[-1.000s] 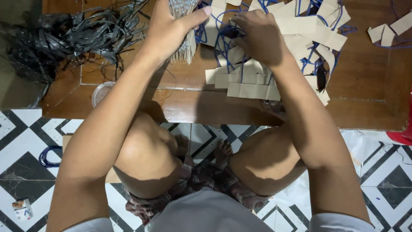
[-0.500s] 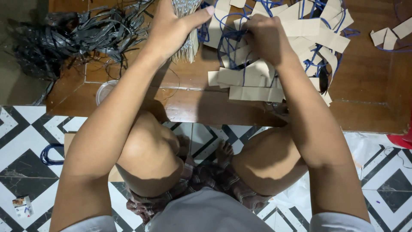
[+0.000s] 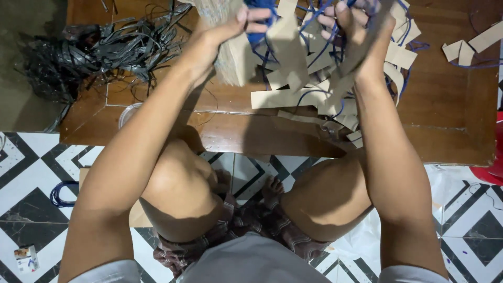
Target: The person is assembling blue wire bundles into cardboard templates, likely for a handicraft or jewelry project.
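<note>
Both hands are raised over the wooden counter (image 3: 450, 105): the left hand (image 3: 220, 36) grips a pale fringed bundle (image 3: 230, 63), and the right hand (image 3: 356, 31) is closed on blue cords (image 3: 314, 36) tied to tan card pieces (image 3: 293, 57). More card pieces lie in a heap (image 3: 314, 105) beneath them, partly hidden by the forearms. Black strips (image 3: 94, 52) tangle at the counter's left end. A blue loop (image 3: 62, 194) lies on the tiled floor (image 3: 31, 167).

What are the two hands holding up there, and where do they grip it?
The left hand grips a stack of tan cards at its top. The right hand clutches blue cords with cardboard tags hanging below.
</note>
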